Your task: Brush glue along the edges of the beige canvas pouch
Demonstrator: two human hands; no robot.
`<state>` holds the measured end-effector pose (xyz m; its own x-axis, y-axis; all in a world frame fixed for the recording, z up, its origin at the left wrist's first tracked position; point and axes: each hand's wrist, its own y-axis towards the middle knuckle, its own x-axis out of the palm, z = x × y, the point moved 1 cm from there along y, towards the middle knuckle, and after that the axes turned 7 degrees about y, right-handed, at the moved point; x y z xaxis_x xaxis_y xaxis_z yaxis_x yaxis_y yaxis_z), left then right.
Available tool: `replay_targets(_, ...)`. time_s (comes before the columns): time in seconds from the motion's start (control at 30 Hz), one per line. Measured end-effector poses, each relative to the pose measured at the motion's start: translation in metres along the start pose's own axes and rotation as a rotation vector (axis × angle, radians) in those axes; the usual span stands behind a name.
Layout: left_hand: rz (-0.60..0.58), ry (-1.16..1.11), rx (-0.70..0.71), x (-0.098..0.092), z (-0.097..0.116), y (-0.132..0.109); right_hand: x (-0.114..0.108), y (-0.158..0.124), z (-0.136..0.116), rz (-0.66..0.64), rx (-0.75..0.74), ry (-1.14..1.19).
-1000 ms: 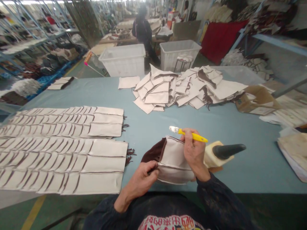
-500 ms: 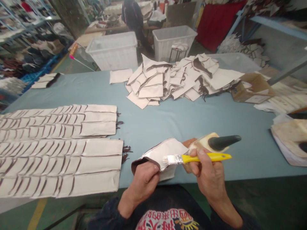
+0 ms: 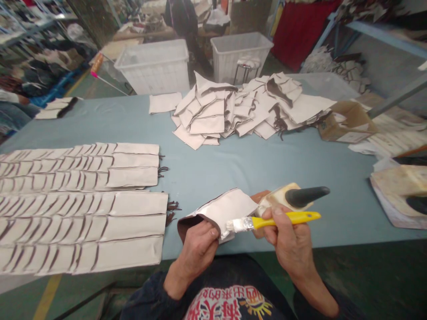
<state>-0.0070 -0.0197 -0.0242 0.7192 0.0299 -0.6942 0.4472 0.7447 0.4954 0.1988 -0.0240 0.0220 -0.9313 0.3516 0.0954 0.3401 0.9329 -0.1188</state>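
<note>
My left hand (image 3: 197, 248) is closed on a folded cream fabric piece with a dark brown lining (image 3: 223, 209), held at the near edge of the blue table (image 3: 253, 164). My right hand (image 3: 289, 240) grips a yellow-handled brush (image 3: 273, 220). Its white bristles touch the fabric piece's near edge. Just behind my right hand stands a cream glue bottle with a black cone nozzle (image 3: 293, 197), lying tilted to the right.
Overlapping rows of cream pieces (image 3: 80, 204) cover the table's left side. A loose heap of cream pieces (image 3: 247, 111) lies at the back. A cardboard box (image 3: 347, 121) and stacked sheets (image 3: 396, 191) sit on the right. Two white bins (image 3: 156, 66) and a person stand beyond the table.
My right hand swung the brush from above the piece, bristles pointing far left, down to its near edge. The piece was turned and folded over, and the view tilted downward.
</note>
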Motion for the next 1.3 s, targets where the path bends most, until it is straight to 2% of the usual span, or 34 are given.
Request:
replay_targets(0.13,0.022,-0.015,-0.028,0.002,0.0,0.0,0.004,-0.002,0.005,-0.078,0.057,0.043)
replay_targets(0.27,0.024,-0.031,-0.046,0.004,-0.001,-0.002,0.006,-0.004,0.008,0.016,0.039,0.08)
replay_targets(0.33,0.022,-0.048,-0.068,0.005,-0.001,-0.004,0.008,-0.004,0.008,-0.001,0.037,0.07)
replay_targets(0.43,0.009,-0.081,-0.134,0.006,-0.002,-0.006,0.01,-0.005,0.006,-0.074,0.053,0.045)
replay_targets(0.57,-0.006,-0.122,-0.24,0.008,0.0,-0.008,0.009,-0.005,0.004,-0.001,-0.013,0.055)
replay_targets(0.7,-0.065,-0.196,-0.362,0.009,0.006,-0.007,0.015,-0.007,0.005,-0.044,-0.045,0.054)
replay_targets(0.77,-0.085,-0.215,-0.421,0.008,0.008,-0.006,0.015,-0.006,0.004,-0.008,-0.062,0.073)
replay_targets(0.87,-0.102,-0.225,-0.498,0.007,0.009,-0.005,0.009,0.0,0.003,0.134,-0.1,0.113)
replay_targets(0.93,-0.113,-0.253,-0.548,0.007,0.009,-0.005,0.004,0.003,0.001,0.169,-0.118,0.113)
replay_targets(1.17,-0.143,-0.53,-0.804,0.001,0.013,-0.002,0.004,-0.004,-0.006,-0.008,-0.119,0.073)
replay_targets(1.3,-0.165,-0.733,-0.887,-0.004,0.016,0.003,0.012,-0.003,0.002,-0.075,-0.184,0.065)
